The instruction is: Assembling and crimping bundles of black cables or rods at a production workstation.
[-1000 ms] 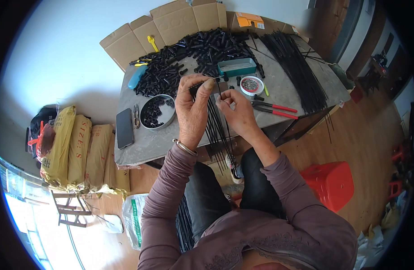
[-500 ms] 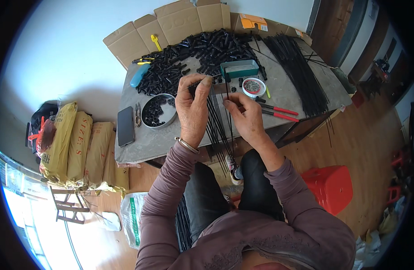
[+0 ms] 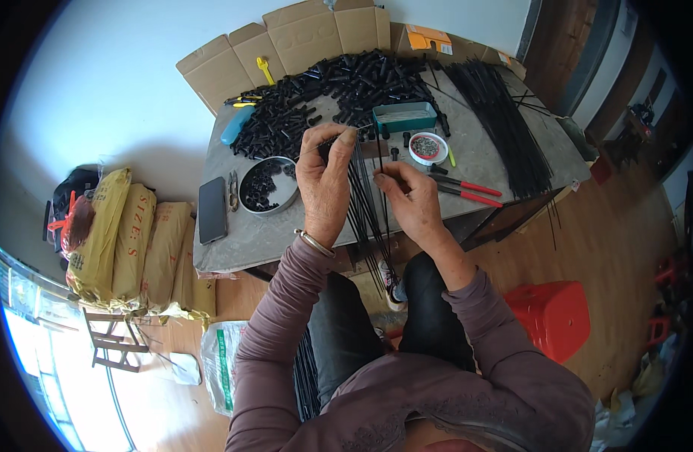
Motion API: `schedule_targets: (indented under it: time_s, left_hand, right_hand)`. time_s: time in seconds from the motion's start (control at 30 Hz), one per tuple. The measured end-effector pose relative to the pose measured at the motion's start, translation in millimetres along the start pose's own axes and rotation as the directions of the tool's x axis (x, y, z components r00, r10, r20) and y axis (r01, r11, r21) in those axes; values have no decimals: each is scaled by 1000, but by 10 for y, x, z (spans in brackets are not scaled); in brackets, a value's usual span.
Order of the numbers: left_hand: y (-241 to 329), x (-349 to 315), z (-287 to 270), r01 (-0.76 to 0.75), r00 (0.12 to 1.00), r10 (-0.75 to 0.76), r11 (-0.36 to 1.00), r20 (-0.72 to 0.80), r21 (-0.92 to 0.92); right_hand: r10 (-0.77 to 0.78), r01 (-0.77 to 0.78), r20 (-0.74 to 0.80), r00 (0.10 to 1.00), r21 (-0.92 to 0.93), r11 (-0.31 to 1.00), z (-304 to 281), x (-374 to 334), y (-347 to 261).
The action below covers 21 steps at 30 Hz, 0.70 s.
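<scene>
Over the near side of the table, my left hand [image 3: 324, 181] is closed in a pinch on a thin metal pin [image 3: 364, 126] that points right. My right hand [image 3: 413, 197] pinches a thin black rod [image 3: 384, 192], held lengthwise with its upper end close to the pin's tip. Whether pin and rod touch I cannot tell. More black rods [image 3: 363, 203] lie between my hands and stick out past the table's front edge. Beyond my hands is a green tray [image 3: 437, 119] of thin pale pins. Beside it sits a white dish [image 3: 428, 148] of small metal bits.
A heap of black tubular pieces [image 3: 361, 79] fills the table's back. Left are a round tin [image 3: 286, 206] of small black parts, a phone [image 3: 212, 211] and small cutters [image 3: 233, 190]. Right are red-handled pliers [image 3: 471, 191] and a rod stack [image 3: 505, 124]. A red stool [image 3: 550, 316] stands below.
My hands hold almost the same pose, still pinching the pin and the rod. The view has shifted slightly.
</scene>
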<state>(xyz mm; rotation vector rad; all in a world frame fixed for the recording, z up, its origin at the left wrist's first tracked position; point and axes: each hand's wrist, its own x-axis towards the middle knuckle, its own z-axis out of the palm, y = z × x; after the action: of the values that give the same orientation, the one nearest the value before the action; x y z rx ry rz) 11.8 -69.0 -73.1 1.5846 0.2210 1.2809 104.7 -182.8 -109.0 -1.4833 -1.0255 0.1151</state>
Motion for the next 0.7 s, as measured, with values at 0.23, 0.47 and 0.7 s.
schedule_targets:
  time_s: [0.23,0.47,0.7]
  left_hand:
    - [46,-5,24,62,997,-65,993,-31,-96]
    - [29,-3,19,55,998,-56,995,-12,-83]
    - [112,-15,47,66,995,-66,998,80,9]
  right_hand:
    - [-2,2,11,1000,4,1000,10,1,10]
    - [-12,13,33,999,-26,1000,-3,1,5]
    - [-180,176,151,972,36,984,-21,86,42]
